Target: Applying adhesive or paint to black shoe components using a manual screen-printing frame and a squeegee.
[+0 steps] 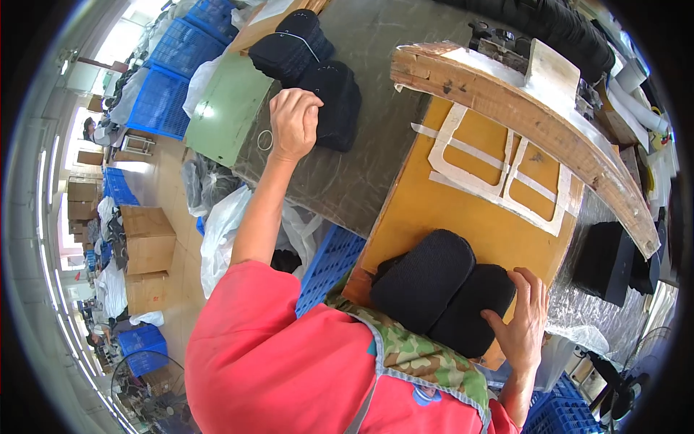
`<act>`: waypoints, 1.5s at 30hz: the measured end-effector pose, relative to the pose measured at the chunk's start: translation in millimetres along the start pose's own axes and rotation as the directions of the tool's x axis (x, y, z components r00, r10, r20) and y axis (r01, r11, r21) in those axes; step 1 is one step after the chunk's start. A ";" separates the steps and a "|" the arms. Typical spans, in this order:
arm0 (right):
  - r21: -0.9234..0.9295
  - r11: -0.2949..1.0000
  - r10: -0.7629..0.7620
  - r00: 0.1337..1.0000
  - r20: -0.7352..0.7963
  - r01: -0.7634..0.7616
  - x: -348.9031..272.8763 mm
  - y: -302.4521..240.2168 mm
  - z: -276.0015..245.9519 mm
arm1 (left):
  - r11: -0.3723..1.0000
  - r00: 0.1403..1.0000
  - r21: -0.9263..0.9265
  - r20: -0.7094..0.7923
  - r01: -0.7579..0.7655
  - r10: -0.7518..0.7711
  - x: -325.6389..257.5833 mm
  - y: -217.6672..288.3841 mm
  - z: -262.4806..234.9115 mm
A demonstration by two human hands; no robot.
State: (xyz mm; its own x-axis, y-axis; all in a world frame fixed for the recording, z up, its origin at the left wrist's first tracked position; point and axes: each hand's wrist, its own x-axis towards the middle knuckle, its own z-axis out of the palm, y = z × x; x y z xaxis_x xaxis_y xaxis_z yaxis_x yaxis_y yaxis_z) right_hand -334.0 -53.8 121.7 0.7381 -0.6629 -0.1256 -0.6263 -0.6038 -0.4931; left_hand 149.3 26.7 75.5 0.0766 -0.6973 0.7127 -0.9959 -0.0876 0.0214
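My left arm stretches out to the far left, where my left hand (295, 123) has its fingers curled in at the edge of a stack of black fabric pads (331, 108). Whatever those fingers hold, if anything, is hidden. Just behind lies another black bundle (289, 49) with a thin pale band around it. Close to my body, two piles of rounded black pads, the left pile (425, 278) and the right pile (473, 311), lie side by side on a yellow-brown board (405, 210). My right hand (524, 318) grips the outer edge of the right pile, thumb on the near side, fingers beyond.
A curved wooden beam (520, 116) crosses above the board, over a pale cut-out frame (463, 170). A pale ring (265, 139) lies beside a green sheet (230, 108). Blue crates (159, 101) stand left; black blocks (603, 260) sit right.
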 end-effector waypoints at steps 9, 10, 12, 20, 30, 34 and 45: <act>0.221 0.974 -0.020 0.989 -0.149 0.053 20.0 40.5 -8.9 | 0.999 0.990 0.022 -0.136 -0.045 0.047 4.8 10.6 5.1; 0.235 0.972 0.057 0.973 -0.223 -0.003 32.4 55.4 -12.2 | 0.999 0.989 -0.016 -0.144 -0.039 0.036 7.5 21.2 -1.4; 0.306 0.947 0.018 0.931 -0.363 0.101 78.2 94.0 -18.6 | 0.990 0.991 -0.138 -0.117 0.041 -0.058 6.6 57.5 -11.1; -0.074 0.994 0.039 0.873 -0.486 -0.085 213.8 166.8 23.0 | 0.690 0.795 -0.670 0.561 0.273 0.231 -20.8 208.7 -41.5; -0.235 0.969 -0.180 0.868 -0.463 0.076 197.3 124.0 46.9 | 0.713 0.722 -0.614 0.656 0.340 0.220 -23.8 220.9 -31.9; -0.162 0.982 -0.171 0.848 -0.502 0.101 198.9 121.2 45.7 | 0.793 0.819 -0.572 0.546 0.209 0.178 -28.3 226.6 -31.0; -0.163 0.981 -0.147 0.961 -0.235 0.110 189.9 125.0 27.4 | 0.392 0.752 -0.710 0.656 0.585 0.066 0.7 195.0 -18.8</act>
State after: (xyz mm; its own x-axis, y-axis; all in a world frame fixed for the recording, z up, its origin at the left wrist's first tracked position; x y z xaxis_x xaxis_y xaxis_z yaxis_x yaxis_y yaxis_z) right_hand -265.2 -243.0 12.6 0.7422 -0.6524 0.1536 -0.5738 -0.7369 -0.3573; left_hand -45.7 22.5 93.3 0.0227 -0.9968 0.0772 -0.3797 0.0628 0.9230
